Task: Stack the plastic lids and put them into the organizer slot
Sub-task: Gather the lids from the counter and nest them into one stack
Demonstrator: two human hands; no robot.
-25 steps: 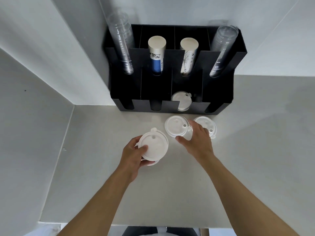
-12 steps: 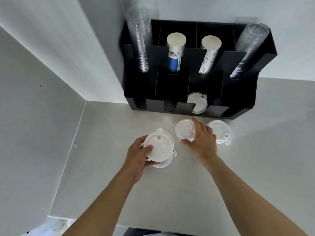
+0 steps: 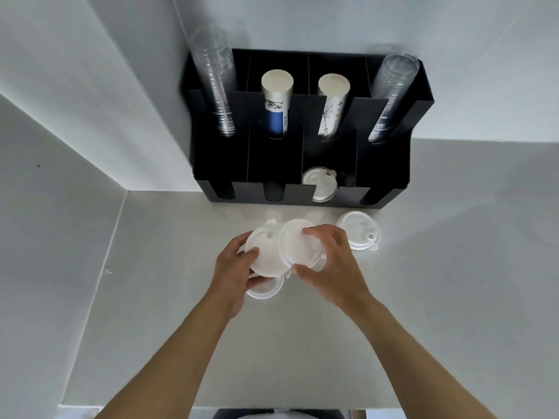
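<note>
At centre frame the right hand [image 3: 326,267] pinches a round white plastic lid [image 3: 298,246], tilted and overlapping the right edge of the white lid stack [image 3: 263,255] clasped in the left hand [image 3: 233,267]. The stack lies just leftward. Above, the black organizer's [image 3: 393,182] third slot already holds lids.

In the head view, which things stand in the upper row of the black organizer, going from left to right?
Clear cup stack → white and blue paper cup stack → white printed paper cup stack → second clear cup stack.
</note>
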